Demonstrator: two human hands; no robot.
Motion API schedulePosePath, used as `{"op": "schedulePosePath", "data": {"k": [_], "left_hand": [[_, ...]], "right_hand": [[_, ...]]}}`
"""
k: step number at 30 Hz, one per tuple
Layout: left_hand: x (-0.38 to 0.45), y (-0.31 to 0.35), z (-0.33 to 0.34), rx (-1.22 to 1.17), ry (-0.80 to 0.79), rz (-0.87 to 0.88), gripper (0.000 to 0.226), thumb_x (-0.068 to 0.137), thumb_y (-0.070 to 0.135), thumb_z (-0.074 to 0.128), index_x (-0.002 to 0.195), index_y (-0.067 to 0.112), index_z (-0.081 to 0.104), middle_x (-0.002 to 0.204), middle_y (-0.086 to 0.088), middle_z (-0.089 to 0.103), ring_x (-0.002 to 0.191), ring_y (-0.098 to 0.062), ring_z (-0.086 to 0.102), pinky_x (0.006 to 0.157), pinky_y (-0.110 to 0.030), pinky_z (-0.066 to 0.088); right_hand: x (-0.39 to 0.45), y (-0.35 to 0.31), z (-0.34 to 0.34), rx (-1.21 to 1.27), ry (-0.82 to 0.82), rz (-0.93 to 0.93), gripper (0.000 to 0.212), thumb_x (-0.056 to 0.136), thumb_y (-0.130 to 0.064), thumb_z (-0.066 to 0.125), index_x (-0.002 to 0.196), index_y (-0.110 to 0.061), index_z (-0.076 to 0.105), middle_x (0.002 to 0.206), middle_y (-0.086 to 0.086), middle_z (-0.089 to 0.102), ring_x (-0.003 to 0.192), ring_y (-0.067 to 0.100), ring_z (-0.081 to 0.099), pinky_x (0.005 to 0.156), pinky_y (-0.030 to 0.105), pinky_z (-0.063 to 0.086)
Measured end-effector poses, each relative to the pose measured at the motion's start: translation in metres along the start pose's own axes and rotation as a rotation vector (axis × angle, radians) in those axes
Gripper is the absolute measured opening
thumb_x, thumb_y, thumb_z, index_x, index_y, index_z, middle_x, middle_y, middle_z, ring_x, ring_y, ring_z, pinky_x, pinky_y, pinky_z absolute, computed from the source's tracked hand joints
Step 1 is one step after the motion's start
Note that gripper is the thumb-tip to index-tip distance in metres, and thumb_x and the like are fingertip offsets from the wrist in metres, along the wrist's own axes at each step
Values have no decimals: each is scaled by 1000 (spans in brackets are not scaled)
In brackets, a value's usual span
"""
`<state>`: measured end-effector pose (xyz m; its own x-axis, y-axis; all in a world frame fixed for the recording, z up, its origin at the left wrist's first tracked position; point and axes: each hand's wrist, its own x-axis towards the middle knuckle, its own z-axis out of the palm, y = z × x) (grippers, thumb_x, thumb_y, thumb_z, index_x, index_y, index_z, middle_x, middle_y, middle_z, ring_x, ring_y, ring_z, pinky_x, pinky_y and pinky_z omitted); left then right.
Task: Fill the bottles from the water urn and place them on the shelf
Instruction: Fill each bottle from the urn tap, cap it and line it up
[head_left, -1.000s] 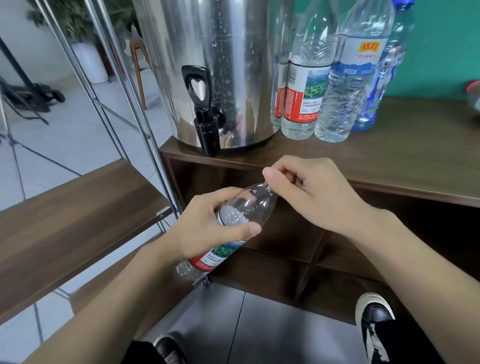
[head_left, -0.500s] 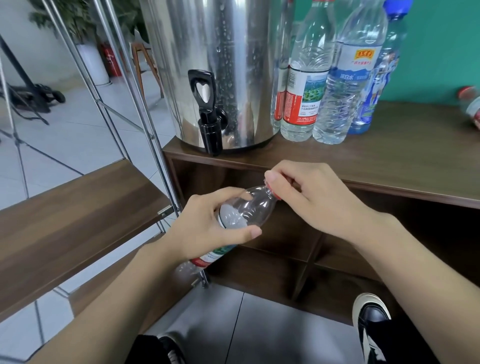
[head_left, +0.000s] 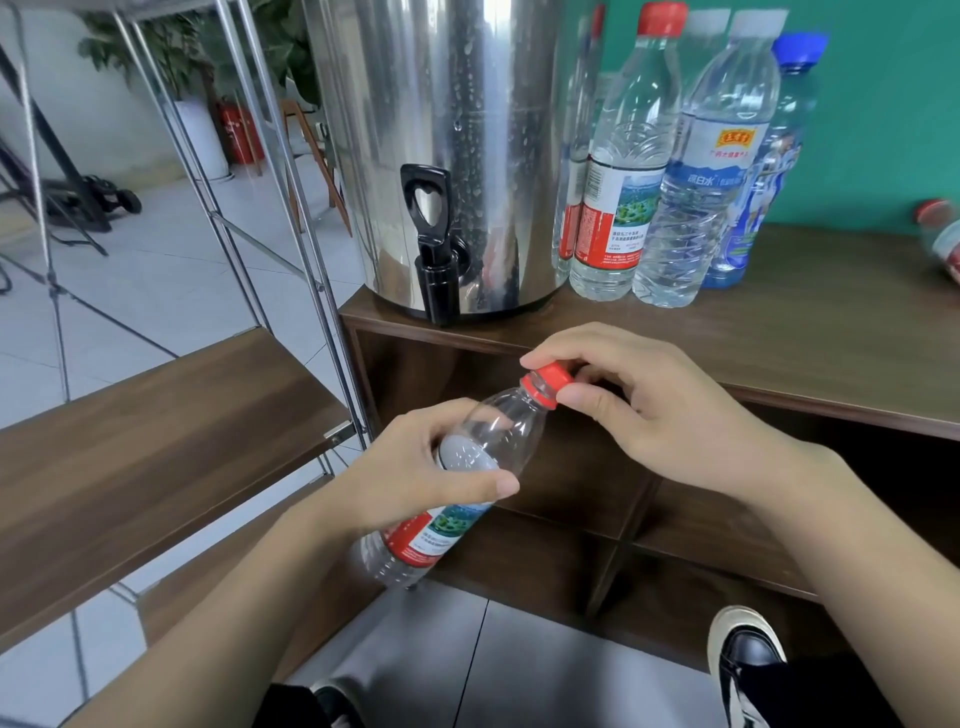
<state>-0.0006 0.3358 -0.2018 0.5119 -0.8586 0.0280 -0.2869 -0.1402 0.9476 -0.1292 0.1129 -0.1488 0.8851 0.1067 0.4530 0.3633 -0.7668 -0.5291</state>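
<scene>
My left hand (head_left: 415, 478) grips a clear plastic bottle (head_left: 498, 431) with a red-and-green label, tilted with its neck pointing up to the right. Thumb and fingers of my right hand (head_left: 639, 410) pinch its red cap (head_left: 548, 382). The bottle is held in front of the wooden cabinet, just below the steel water urn (head_left: 457, 145), whose black tap (head_left: 434, 244) hangs over the cabinet's front edge. The wooden shelf (head_left: 156, 431) of a metal rack lies to the left.
Several capped bottles (head_left: 680, 171) stand on the cabinet top (head_left: 805, 332) right of the urn, and one red-capped bottle (head_left: 943, 239) lies at the right edge. Open cabinet compartments (head_left: 597, 499) sit behind my hands. My shoes (head_left: 748, 665) are on the tiled floor below.
My right fingers have turned on the cap, so the red cap now shows between them. The bottle stays in my left hand at about the same spot.
</scene>
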Motion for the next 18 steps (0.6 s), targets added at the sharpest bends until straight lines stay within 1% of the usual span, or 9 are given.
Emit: {"op": "schedulePosePath", "data": {"k": [2,4,7,9,11,14,16,17,18], "left_hand": [[2,0,3,-35,-36,-30,45,73,39,89,112,28,70,102,-5,76,93,-27,76,84,-42,62],[4,1,6,-53,-56,-37,46,73,40,87,113,25,69,103,-7,75,95,-29,76,87,-45,62],[5,2,10,-76,8,-43,51,72,44,86,114,22,67,102,-6,76,96,-27,76,89,-45,62],[5,1,11,-83,66,-65,54,72,44,87,117,24,65,105,-5,76,98,-25,77,90,-45,63],[6,-2,12,-74,126,-94,50,78,39,90,118,26,62,107,0,75,99,-21,76,91,-46,63],[6,-8,14,-9,272,-138,50,78,40,90,115,31,59,104,10,76,97,-11,76,91,-41,62],[6,-13,15,25,361,-161,54,75,46,91,115,32,57,103,11,75,96,-9,75,89,-38,62],[6,-14,15,45,392,-168,57,75,48,90,116,31,55,103,11,74,97,-8,74,88,-36,62],[6,-16,15,64,419,-171,58,75,50,90,117,31,54,104,11,72,98,-9,73,86,-33,61]], "right_hand": [[2,0,-1,37,8,3,32,100,-6,59,127,-19,65,124,-10,63,111,18,62,93,31,51],[3,-1,-1,85,17,15,31,100,-4,59,127,-19,65,123,-8,64,114,20,62,95,34,52],[5,-2,3,222,96,86,30,98,-4,64,124,-17,64,120,-4,67,115,19,65,99,35,53],[7,-2,7,270,174,144,29,94,-6,69,121,-17,64,116,-4,70,112,17,68,99,35,54],[9,2,10,215,261,195,29,90,-9,75,116,-17,65,111,-5,72,105,10,70,97,30,56],[12,12,12,-4,364,278,29,86,-14,80,110,-20,65,103,-10,72,97,1,69,94,18,53],[14,14,12,-119,381,343,25,86,-19,81,104,-22,64,99,-11,72,93,0,66,88,5,45],[15,14,11,-160,376,373,24,86,-21,81,103,-22,64,98,-10,71,92,1,64,84,1,41],[16,14,11,-188,364,400,24,86,-25,81,102,-22,64,98,-10,70,92,1,63,81,0,39]]}}
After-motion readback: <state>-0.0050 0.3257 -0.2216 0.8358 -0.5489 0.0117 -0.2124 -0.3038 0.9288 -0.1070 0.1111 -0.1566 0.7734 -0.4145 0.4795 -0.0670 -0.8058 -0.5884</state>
